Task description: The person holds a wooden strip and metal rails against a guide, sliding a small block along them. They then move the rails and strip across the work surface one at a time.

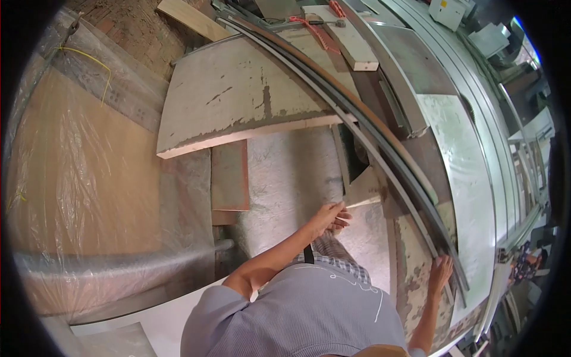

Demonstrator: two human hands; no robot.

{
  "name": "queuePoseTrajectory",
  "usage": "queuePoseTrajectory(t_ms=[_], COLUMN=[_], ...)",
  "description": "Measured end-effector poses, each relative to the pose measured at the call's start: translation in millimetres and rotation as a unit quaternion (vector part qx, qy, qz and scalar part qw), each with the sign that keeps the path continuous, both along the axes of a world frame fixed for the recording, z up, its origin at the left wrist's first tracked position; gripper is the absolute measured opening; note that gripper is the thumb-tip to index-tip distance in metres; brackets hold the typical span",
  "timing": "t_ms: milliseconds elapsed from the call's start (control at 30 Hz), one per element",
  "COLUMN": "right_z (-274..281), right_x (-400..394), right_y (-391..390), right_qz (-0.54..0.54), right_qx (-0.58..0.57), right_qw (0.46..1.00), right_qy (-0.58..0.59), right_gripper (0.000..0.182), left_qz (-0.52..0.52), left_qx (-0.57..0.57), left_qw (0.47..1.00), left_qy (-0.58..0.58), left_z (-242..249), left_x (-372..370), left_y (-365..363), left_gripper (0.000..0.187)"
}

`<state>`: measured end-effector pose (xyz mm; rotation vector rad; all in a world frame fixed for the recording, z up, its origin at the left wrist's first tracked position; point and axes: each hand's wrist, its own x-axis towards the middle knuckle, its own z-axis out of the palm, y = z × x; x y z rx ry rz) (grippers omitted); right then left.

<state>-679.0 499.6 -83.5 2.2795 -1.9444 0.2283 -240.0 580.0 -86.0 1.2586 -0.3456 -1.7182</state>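
Near the middle, my left hand (331,218) hangs in front of my body over the pale floor, its fingers curled loosely and parted, with nothing visible in them. At the lower right, my right hand (441,272) is at the near end of a long grey strip (395,172); its fingers rest at the strip's edge. Whether they close round it is hard to see. Several dark and brown strips lie alongside, curving in the view from the upper left to the lower right. A worn whitish board (238,89) lies beneath their far part.
Plastic film covers a large brown panel (101,172) on the left. Red-handled tools (318,33) lie near a white block (351,44) at the top. Long metal sheets (470,149) run along the right. A white panel (160,312) stands at the lower left.
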Motion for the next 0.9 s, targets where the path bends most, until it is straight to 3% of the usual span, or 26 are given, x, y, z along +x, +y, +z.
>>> queuePoseTrajectory(t_ms=[200, 333, 467, 533, 567, 733, 900], right_z=[0.2, 19.8, 55.8, 60.6, 67.1, 90.4, 88.4], right_x=[-1.9, 7.8, 32.0, 36.8, 40.9, 42.4, -0.9], right_y=[12.7, 55.8, 114.2, 141.0, 157.7, 218.8, 279.8], right_qz=[0.044, 0.034, 0.028, -0.013, 0.03, 0.0, 0.0], right_qx=[-0.002, 0.014, 0.039, 0.124, 0.105, 0.172, 0.185], right_qw=[0.999, 0.999, 0.998, 0.979, 0.974, 0.954, 0.958], right_qy=[0.017, 0.017, -0.05, -0.162, -0.199, -0.246, -0.22], right_gripper=[0.029, 0.03, 0.027, 0.026, 0.026, 0.024, 0.025], left_qz=[0.144, 0.171, 0.155, 0.143, 0.139, 0.172, 0.238], left_qx=[0.032, 0.027, -0.001, -0.036, -0.038, -0.069, -0.091], left_qw=[0.989, 0.985, 0.988, 0.989, 0.99, 0.981, 0.958], left_qy=[0.003, -0.019, -0.019, -0.009, -0.012, 0.06, 0.129], left_z=[-25.5, -26.3, -16.3, -11.1, -8.0, 4.1, -3.5], left_x=[27.4, 32.1, 22.5, 9.3, 3.2, -16.0, -25.8], left_y=[109.7, 151.5, 133.5, 110.6, 98.9, 51.0, 35.1], left_gripper=[0.038, 0.046, 0.051, 0.065, 0.065, 0.092, 0.094])
